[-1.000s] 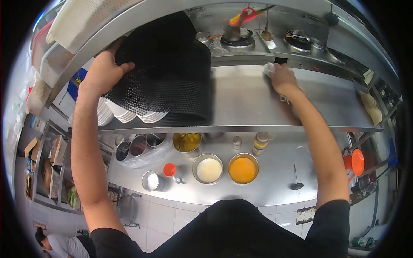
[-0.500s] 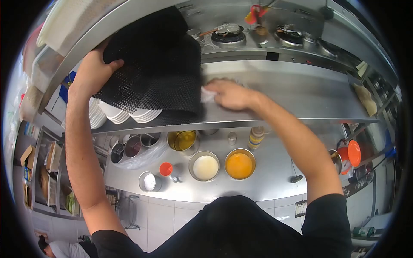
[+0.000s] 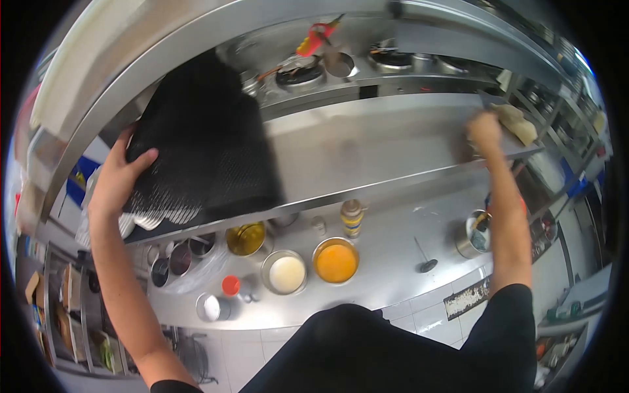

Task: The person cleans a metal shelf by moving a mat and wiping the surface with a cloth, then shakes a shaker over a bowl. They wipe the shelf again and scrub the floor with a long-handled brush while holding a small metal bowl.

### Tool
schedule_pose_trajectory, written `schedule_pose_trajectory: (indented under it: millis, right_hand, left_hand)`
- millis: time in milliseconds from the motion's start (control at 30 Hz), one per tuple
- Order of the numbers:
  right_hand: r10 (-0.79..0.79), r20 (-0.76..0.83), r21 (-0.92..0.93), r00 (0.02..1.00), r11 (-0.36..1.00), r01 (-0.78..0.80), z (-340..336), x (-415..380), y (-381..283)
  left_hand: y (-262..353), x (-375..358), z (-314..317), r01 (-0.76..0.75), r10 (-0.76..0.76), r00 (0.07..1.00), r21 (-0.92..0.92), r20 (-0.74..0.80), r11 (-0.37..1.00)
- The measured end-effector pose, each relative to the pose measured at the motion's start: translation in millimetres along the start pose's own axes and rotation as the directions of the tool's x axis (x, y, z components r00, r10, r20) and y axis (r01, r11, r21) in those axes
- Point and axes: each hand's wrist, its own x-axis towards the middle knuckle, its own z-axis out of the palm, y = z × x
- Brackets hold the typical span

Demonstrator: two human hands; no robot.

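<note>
My left hand [image 3: 118, 180] grips the left edge of a black perforated rubber mat [image 3: 203, 144], thumb on top. The mat is folded up and covers the left part of the steel shelf [image 3: 367, 141]. White stacked plates [image 3: 145, 221] peek out beneath its lower edge. At the shelf's right end, my right hand [image 3: 485, 134] is closed and pressed down on the surface. It held a white cloth half a second earlier; the hand and motion blur mostly hide it now. Just beyond that hand lies a beige crumpled cloth [image 3: 516, 123].
On the lower counter [image 3: 373, 275] stand a pot of orange liquid [image 3: 335, 261], a pot of cream-coloured liquid [image 3: 286, 273], a pot of yellow liquid [image 3: 246, 238] and a bottle [image 3: 352, 218]. A ladle [image 3: 427, 264] lies to the right. Stove burners [image 3: 299, 77] line the back.
My right hand has swept from beside the mat to the shelf's right end. The view has turned right. My left hand keeps its hold on the mat.
</note>
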Motion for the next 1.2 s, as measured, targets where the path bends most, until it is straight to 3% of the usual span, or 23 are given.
schedule_pose_trajectory:
  millis: [33, 67, 100, 133, 167, 200, 233, 300, 333, 367, 433, 500, 567, 600, 667, 700, 800, 867, 900, 967, 1033, 1067, 1200]
  right_hand:
    - [-0.013, -0.046, 0.116, 0.999, 0.993, 0.018, -2, 4, -18]
    - [-0.065, 0.209, 0.122, 0.976, 0.992, 0.040, -57, -9, -91]
    - [-0.202, 0.366, 0.327, 0.909, 0.942, 0.078, -77, -19, -145]
    - [-0.269, 0.194, 0.563, 0.943, 0.818, 0.118, -128, -50, -198]
    - [-0.375, 0.113, 0.633, 0.920, 0.741, 0.224, -82, -61, -241]
    - [-0.566, 0.170, 0.620, 0.807, 0.697, 0.359, -120, -70, -264]
    - [-0.559, 0.109, 0.619, 0.822, 0.685, 0.384, -117, -69, -267]
    - [-0.562, 0.004, 0.621, 0.827, 0.650, 0.438, -97, -75, -263]
    - [-0.432, 0.230, 0.427, 0.872, 0.850, 0.308, -73, -50, -196]
    - [-0.289, 0.452, 0.334, 0.844, 0.932, 0.140, -68, -33, -146]
    - [0.005, 0.586, 0.061, 0.811, 0.997, -0.050, -55, -9, -36]
    - [0.303, 0.276, -0.117, 0.912, 0.953, -0.281, -24, -11, 70]
    - [0.467, 0.356, 0.011, 0.810, 0.864, -0.503, -27, -20, 149]
    - [0.520, 0.319, -0.044, 0.793, 0.844, -0.535, -25, -26, 171]
    - [0.544, 0.199, 0.015, 0.815, 0.830, -0.558, -19, -50, 205]
    - [0.606, 0.148, 0.047, 0.782, 0.785, -0.617, -26, -59, 205]
    - [0.644, 0.015, 0.262, 0.765, 0.736, -0.625, -38, -84, 198]
    - [0.610, -0.010, 0.449, 0.792, 0.711, -0.542, -46, -94, 183]
    - [0.579, -0.020, 0.551, 0.815, 0.687, -0.474, -49, -96, 170]
    - [0.479, -0.111, 0.617, 0.871, 0.720, -0.318, -54, -99, 146]
    - [0.415, -0.156, 0.646, 0.896, 0.729, -0.225, -59, -100, 129]
    - [0.402, -0.151, 0.630, 0.903, 0.743, -0.225, -67, -98, 121]
    - [0.300, -0.170, 0.563, 0.939, 0.811, -0.158, -97, -86, 93]
  left_hand:
    - [0, 0, 6, 0.021, -0.019, 0.999, -0.067, 0.039, 0.997]
    - [3, 1, 12, 0.017, -0.006, 0.998, -0.158, 0.067, 0.987]
    - [7, 2, 19, 0.013, 0.010, 0.996, -0.245, 0.094, 0.969]
    - [12, 3, 26, 0.014, 0.027, 0.993, -0.328, 0.119, 0.944]
    - [17, 3, 35, 0.006, 0.036, 0.993, -0.355, 0.114, 0.935]
    - [18, 3, 46, 0.003, 0.041, 0.993, -0.381, 0.107, 0.925]
    - [14, 4, 60, -0.005, 0.046, 0.996, -0.444, 0.082, 0.896]
    - [33, -9, 90, 0.125, 0.002, 0.984, -0.685, 0.181, 0.718]
    - [48, -20, 117, 0.213, -0.022, 0.968, -0.772, 0.250, 0.599]
    - [59, -26, 134, 0.232, -0.052, 0.969, -0.805, 0.243, 0.546]
    - [70, -31, 157, 0.263, -0.042, 0.959, -0.822, 0.281, 0.505]
    - [86, -38, 179, 0.289, -0.059, 0.953, -0.833, 0.297, 0.473]
    - [108, -48, 202, 0.249, -0.044, 0.965, -0.842, 0.260, 0.479]
    - [118, -52, 213, 0.231, -0.041, 0.970, -0.846, 0.241, 0.480]
    - [135, -54, 234, 0.210, 0.005, 0.969, -0.834, 0.247, 0.510]
    - [142, -52, 246, 0.187, 0.024, 0.972, -0.827, 0.235, 0.530]
    - [174, -52, 282, 0.202, 0.093, 0.952, -0.824, 0.293, 0.529]
    - [205, -52, 303, 0.327, -0.167, 0.933, -0.564, 0.318, 0.758]
    - [216, -55, 312, 0.322, -0.096, 0.915, -0.565, 0.392, 0.760]
    - [198, -48, 365, -0.086, 0.188, 0.934, -0.317, 0.305, 0.945]
    - [199, -69, 385, -0.470, 0.497, 0.784, -0.167, 0.372, 0.867]
    - [219, -92, 373, -0.506, 0.392, 0.773, 0.111, 0.498, 0.855]
    - [207, -117, 407, -0.607, 0.514, 0.792, 0.346, 0.328, 0.715]
